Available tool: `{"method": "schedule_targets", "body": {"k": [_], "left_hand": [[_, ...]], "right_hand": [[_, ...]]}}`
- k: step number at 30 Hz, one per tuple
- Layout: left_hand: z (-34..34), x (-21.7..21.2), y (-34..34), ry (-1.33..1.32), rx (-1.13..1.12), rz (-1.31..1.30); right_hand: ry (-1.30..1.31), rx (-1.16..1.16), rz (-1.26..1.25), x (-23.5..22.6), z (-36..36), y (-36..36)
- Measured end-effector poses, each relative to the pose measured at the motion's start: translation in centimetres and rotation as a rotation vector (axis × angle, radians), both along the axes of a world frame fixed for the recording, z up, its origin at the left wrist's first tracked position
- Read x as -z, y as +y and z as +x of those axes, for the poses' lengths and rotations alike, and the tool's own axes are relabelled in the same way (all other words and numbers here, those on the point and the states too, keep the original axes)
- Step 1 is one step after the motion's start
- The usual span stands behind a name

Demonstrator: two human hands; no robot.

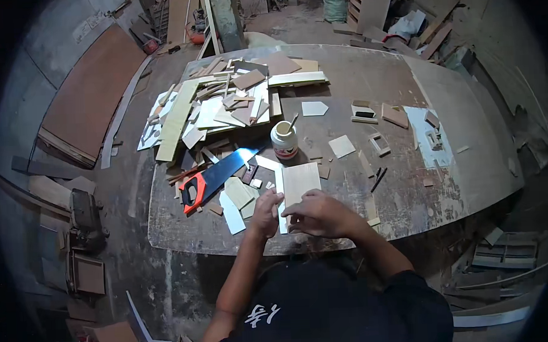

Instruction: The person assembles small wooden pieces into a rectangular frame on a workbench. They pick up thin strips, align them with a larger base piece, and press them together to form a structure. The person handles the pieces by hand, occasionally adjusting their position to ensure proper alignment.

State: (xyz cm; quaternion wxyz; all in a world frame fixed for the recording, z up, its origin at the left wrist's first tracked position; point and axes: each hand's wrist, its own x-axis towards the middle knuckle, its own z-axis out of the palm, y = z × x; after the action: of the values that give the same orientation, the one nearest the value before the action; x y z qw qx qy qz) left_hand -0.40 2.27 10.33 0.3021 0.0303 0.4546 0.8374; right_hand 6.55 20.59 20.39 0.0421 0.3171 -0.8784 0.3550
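Pale rectangular wooden board (300,183) lying flat near the worktable's (410,208) front edge, just below the white glue jar (283,140); left hand (265,213) and right hand (319,215) pinch a white edging strip (281,198) against the board's left side, apparently steadying the joint; blue handsaw with orange handle (216,176) left of the jar

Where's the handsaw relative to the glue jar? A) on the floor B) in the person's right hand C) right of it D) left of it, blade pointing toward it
D: the handsaw lies on the table left of the glue jar, its orange handle nearer the person.
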Motion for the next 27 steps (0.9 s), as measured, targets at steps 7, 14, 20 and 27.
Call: {"method": "schedule_targets", "body": {"k": [7,14,20,27], "left_hand": [[0.2,0.4,-0.2,-0.017,0.017,0.034],[0.4,-0.5,0.1,0.009,0.036,0.045],[-0.2,1.0,-0.3,0.041,0.08,0.014],[0.8,-1.8,0.5,-0.028,0.037,0.06]], "right_hand": [[-0.012,-0.009,-0.019,-0.1,-0.6,0.2],[0.013,0.1,0.015,-0.5,-0.1,0.1],[-0.095,-0.096,0.048,-0.8,1.2,-0.3],[-0.105,0.029,-0.027,-0.7,-0.7,0.3]]}}
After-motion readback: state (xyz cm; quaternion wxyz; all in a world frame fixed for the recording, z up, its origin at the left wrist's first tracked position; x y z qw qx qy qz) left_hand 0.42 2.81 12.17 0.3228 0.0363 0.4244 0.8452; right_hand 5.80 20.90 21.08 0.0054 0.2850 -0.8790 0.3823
